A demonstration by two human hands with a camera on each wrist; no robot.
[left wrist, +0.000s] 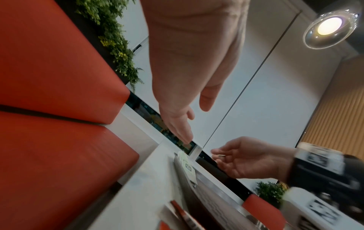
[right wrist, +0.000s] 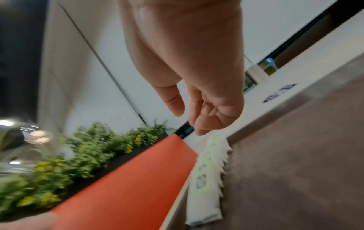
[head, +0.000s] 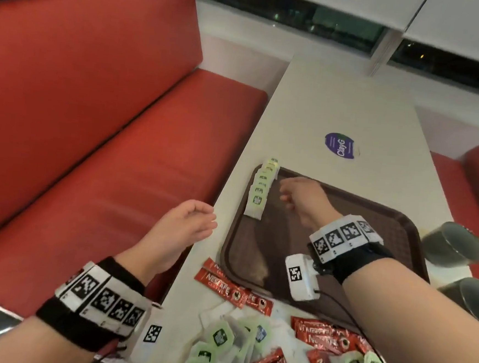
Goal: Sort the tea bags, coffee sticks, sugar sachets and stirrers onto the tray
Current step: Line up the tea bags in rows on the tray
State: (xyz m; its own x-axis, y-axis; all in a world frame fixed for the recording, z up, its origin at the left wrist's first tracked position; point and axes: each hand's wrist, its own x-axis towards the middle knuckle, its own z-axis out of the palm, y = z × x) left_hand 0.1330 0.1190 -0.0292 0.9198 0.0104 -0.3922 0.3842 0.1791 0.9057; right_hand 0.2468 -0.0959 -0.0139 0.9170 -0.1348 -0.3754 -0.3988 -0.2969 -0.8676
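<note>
A brown tray (head: 258, 251) lies on the white table (head: 339, 103). A row of overlapping green-and-white tea bags (head: 260, 191) lines the tray's left edge, also seen in the right wrist view as tea bags (right wrist: 208, 168). My right hand (head: 284, 195) hovers over the tray just right of that row, fingers loosely curled and holding nothing (right wrist: 189, 118). My left hand (head: 212, 222) hangs beyond the table's left edge, fingers relaxed and empty (left wrist: 189, 124). Near the front, a mixed pile of tea bags (head: 220, 337) and red coffee sticks (head: 230, 286) lies on the table.
Two metal mugs (head: 451, 243) (head: 472, 300) stand to the right of the tray. A purple sticker (head: 340, 145) is on the table beyond it. A red bench (head: 92, 141) runs along the table's left side.
</note>
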